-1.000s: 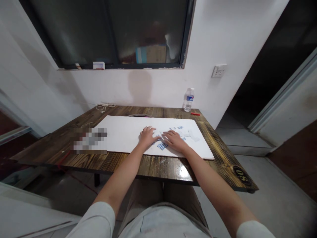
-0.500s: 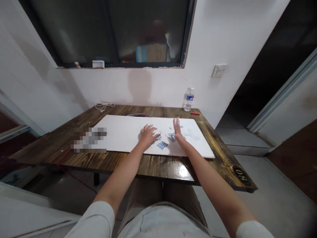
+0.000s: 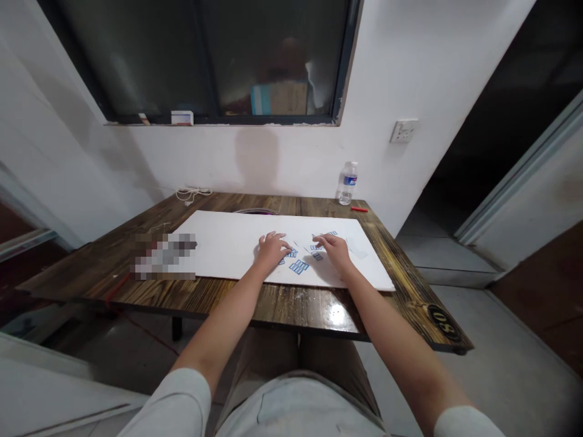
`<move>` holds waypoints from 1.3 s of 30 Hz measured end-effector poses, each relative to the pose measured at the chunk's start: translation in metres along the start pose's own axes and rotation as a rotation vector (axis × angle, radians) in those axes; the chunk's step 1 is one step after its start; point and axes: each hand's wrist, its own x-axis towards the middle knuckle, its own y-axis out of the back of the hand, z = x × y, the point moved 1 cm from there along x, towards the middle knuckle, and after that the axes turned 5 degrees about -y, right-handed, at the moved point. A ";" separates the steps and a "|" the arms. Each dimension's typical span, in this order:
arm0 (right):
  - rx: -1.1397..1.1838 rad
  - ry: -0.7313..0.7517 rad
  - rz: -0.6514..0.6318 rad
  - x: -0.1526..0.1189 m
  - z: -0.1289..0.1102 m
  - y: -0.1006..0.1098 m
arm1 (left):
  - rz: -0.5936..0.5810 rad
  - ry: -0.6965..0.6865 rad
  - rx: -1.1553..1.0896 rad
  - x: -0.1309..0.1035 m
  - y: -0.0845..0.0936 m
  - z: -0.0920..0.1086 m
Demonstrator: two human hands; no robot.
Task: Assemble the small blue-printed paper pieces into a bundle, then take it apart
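On the white board [image 3: 228, 246] lie several small blue-outlined pieces [image 3: 299, 267], grouped between and around my hands. My left hand [image 3: 272, 250] rests over the left side of this group, fingers apart and curved, with nothing visible in it. Above the right part of the group is my right hand [image 3: 331, 246], its thumb and fingers drawn together in a pinch pointing left. Whatever lies between those fingertips is too small to make out. Thin dark lines show on the board between the hands.
A water bottle [image 3: 348, 183] and a red pen-like object [image 3: 359, 209] are at the table's back right. A white cable [image 3: 193, 194] lies at the back left. A blurred-out item [image 3: 166, 255] covers the board's left end. The dark wooden table [image 3: 300, 309] surrounds the board.
My right hand has gone from raised, extended fingers to a pinch, turned leftward over the pieces. My left hand has barely moved.
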 end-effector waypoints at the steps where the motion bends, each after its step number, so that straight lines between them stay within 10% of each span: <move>1: 0.016 -0.025 0.012 -0.001 0.000 -0.001 | -0.002 0.001 -0.004 0.000 -0.001 -0.001; 17: -0.313 0.082 0.035 -0.002 0.000 0.001 | -0.089 0.062 -0.004 0.001 0.001 0.001; 31: -0.538 0.412 -0.555 -0.020 -0.017 -0.015 | -0.161 0.065 0.040 -0.002 0.003 0.003; 39: -0.414 0.425 -0.561 -0.017 -0.019 -0.015 | -0.198 -0.020 0.111 -0.002 0.000 -0.002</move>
